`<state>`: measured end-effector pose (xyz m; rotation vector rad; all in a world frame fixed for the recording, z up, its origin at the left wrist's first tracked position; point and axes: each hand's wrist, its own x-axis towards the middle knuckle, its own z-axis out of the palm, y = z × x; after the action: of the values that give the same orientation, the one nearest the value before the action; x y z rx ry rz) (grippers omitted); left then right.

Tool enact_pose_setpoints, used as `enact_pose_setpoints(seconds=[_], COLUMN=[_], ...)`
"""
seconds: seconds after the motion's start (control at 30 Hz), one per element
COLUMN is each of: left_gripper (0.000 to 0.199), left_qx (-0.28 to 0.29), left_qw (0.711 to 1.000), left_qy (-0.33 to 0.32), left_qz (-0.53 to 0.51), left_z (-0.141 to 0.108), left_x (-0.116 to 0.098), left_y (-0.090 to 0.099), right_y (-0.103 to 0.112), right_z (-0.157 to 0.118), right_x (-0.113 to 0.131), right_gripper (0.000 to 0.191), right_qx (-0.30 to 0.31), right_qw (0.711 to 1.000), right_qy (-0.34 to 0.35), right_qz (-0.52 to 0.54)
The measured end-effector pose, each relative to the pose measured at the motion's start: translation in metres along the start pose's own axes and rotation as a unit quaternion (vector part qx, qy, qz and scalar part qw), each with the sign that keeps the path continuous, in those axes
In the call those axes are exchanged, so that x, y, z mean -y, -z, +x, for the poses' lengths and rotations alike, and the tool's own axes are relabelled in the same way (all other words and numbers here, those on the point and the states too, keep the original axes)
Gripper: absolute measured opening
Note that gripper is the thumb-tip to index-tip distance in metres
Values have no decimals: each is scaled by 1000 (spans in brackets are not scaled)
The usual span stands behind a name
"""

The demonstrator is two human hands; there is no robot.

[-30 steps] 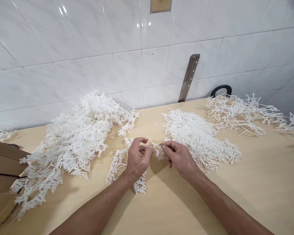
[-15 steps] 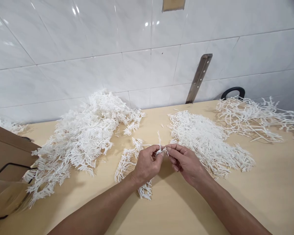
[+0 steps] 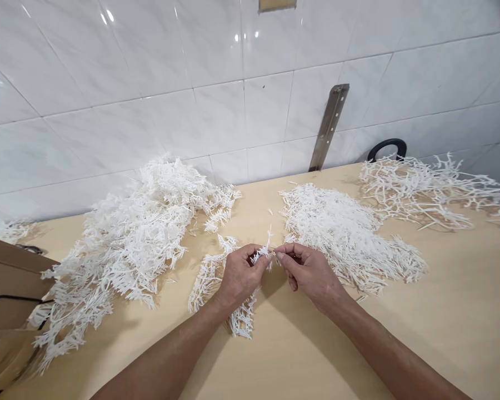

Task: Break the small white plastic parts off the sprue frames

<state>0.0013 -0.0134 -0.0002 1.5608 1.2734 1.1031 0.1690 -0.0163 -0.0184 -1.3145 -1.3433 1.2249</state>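
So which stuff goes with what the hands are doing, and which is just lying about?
Probably in use:
left hand, pinching a white sprig
right hand, fingertips close beside it
big white heap on the left
white pile on the right

Probably just there:
metal strip by the wall
black curved thing
brown box on the left

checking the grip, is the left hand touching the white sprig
Touching: the head view shows the left hand pinching the white sprig between thumb and fingers.
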Motion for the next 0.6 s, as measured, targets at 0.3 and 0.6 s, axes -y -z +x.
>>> enact_pose_setpoints(seconds=[0.3, 0.6], left_gripper=[30, 29], left_qx=[61, 52], left_qw=[997, 998], left_qy=[54, 20], left_qz=[-18, -18], left_z=[5, 5], left_x=[1, -3], left_y=[4, 5], right_y=[0, 7], right_z=[-2, -1], right_x=[8, 10], right_gripper=[24, 30], right_qx=[-46, 101], right_qw=[997, 992], right_qy=[22, -49], right_qz=[-54, 51])
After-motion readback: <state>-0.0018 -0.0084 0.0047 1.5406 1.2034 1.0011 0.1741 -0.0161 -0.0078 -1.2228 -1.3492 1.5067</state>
